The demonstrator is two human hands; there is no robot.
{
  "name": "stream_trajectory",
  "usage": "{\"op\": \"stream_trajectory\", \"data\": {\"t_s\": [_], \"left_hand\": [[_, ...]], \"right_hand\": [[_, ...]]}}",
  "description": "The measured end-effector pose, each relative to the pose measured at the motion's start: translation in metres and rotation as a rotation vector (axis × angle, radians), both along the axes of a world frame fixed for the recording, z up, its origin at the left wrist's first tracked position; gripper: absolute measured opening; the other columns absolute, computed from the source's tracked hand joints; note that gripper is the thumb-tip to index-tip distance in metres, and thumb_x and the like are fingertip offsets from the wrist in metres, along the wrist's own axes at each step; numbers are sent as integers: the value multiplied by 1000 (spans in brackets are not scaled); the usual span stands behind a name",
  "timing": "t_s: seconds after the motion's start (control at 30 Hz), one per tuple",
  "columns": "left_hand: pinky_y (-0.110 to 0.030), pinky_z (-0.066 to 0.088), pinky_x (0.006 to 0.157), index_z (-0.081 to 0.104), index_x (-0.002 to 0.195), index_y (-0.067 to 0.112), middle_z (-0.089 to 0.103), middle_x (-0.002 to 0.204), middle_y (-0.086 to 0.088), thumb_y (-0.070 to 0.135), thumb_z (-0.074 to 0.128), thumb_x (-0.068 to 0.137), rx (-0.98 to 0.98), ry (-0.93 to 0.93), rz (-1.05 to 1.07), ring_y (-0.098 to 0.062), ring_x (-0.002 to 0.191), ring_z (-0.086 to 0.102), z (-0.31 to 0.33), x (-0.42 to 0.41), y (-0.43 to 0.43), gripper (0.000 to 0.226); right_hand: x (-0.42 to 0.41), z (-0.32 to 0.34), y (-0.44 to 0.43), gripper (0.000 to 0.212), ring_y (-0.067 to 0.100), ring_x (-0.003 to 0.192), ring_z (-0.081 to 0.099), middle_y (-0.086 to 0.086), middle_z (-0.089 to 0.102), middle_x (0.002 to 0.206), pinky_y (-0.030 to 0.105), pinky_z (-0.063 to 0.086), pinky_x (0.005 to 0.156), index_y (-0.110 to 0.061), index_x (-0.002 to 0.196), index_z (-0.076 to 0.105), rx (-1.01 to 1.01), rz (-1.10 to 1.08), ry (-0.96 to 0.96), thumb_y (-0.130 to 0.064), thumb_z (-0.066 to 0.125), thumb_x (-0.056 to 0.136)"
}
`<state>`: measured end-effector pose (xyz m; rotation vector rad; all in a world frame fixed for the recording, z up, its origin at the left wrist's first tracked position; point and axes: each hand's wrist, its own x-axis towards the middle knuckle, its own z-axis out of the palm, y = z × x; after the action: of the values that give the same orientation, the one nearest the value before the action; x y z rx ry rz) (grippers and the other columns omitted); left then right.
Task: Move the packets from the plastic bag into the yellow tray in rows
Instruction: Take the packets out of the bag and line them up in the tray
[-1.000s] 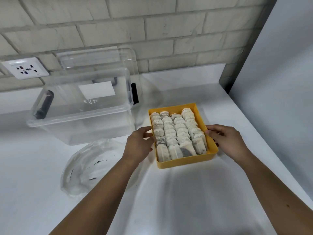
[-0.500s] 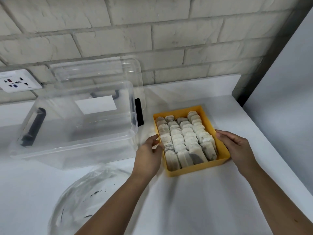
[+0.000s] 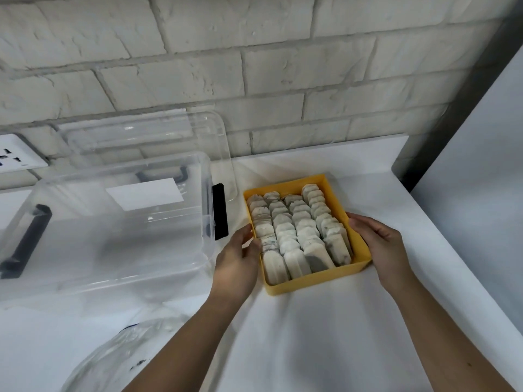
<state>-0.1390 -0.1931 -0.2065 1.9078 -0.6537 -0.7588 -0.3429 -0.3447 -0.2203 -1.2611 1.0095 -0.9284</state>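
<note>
Packets (image 3: 297, 233) fill the yellow tray (image 3: 317, 281) in four overlapping rows. The tray sits on the white bench (image 3: 311, 349), held between both sets of fingers. The left hand (image 3: 236, 258) curls its fingers (image 3: 246, 236) against the tray's left wall. The right hand (image 3: 379, 244) clasps the right wall, fingers (image 3: 360, 225) bent over the rim. A clear bin (image 3: 113, 236) stands just left of the left fingers. The crumpled plastic bag (image 3: 113, 360) lies below them, nearer the person.
</note>
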Motion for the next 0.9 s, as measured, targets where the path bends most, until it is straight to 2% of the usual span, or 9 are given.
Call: {"op": "stream_trajectory", "data": {"t_s": [0.1,0.23,0.37,0.7,0.9], "left_hand": [[-42,48,103,53,137,36,63,129,16,31,47,101,36,-32,-8,-14,113,63,0,4,-5,36],[-41,46,105,51,138,35,62,132,12,30,44,103,31,-64,28,-16,117,60,0,7,-13,37],[-41,45,106,49,138,37,61,132,12,34,43,102,23,-34,44,-16,118,60,-3,5,-14,37],[-39,45,106,51,137,34,63,130,9,31,42,103,5,-9,60,-16,117,59,2,2,-11,35],[-39,45,106,53,138,30,63,130,7,30,42,104,-18,5,82,-16,117,59,0,2,-12,36]], "right_hand": [[4,-5,-3,18,9,96,70,-7,76,101,18,55,78,-20,105,74,-5,-2,-21,-14,64,91],[10,-6,-4,17,8,94,70,-9,76,99,19,56,78,-23,102,74,3,-10,-39,-15,64,91],[13,-5,-7,19,14,98,70,-4,75,103,30,54,86,-18,107,74,14,-2,-46,-16,64,91],[12,-4,-3,22,19,95,71,2,75,104,24,58,72,-13,111,72,14,9,-65,-19,63,92],[11,-6,-2,22,19,97,71,1,75,104,33,58,84,-12,110,72,-25,10,-29,-19,62,93]]}}
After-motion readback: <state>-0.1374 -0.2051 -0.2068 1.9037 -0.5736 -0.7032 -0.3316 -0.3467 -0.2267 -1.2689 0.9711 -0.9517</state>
